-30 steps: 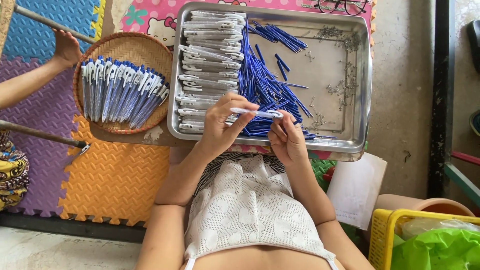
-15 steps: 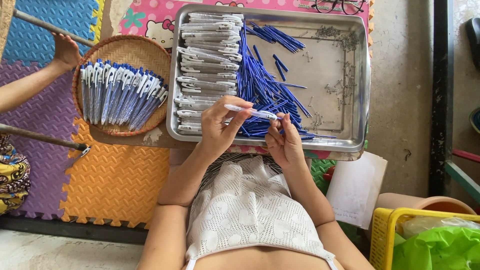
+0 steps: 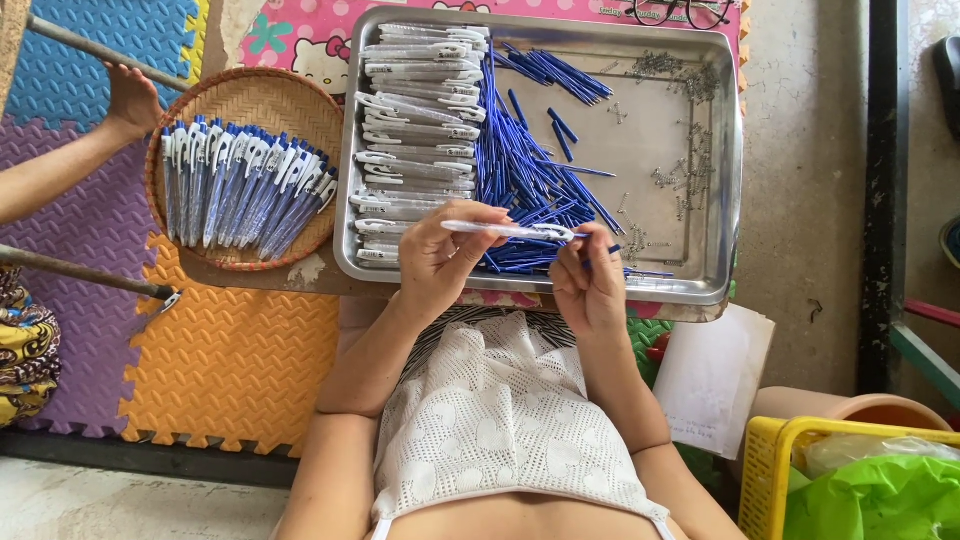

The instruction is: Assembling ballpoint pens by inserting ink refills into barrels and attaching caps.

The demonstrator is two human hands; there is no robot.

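We hold a slim white plastic pen barrel [image 3: 508, 231] level above the near edge of the tray, its length running left to right between our two hands. Our left hand [image 3: 440, 258] grips its left end, fingers curled closed around it. Our right hand [image 3: 588, 280] pinches narrowly at the barrel's right tip, where a thin blue ink refill [image 3: 603, 250] sits between the fingertips.

Just beneath lies the wide rectangular steel tray [image 3: 720, 180]. A loose heap of blue refills [image 3: 525, 175] fills its middle, a stack of empty white pen barrels [image 3: 415, 120] lines its left side, and small metal springs [image 3: 680, 170] are scattered on the right.

Left of the tray stands a round woven basket [image 3: 250, 95] holding a row of finished white and blue pens [image 3: 240, 190]. Another person's hand [image 3: 132, 100] touches the basket's far left rim. Coloured foam puzzle mats [image 3: 210, 370] cover the floor, and a yellow plastic crate [image 3: 770, 470] stands at our right.
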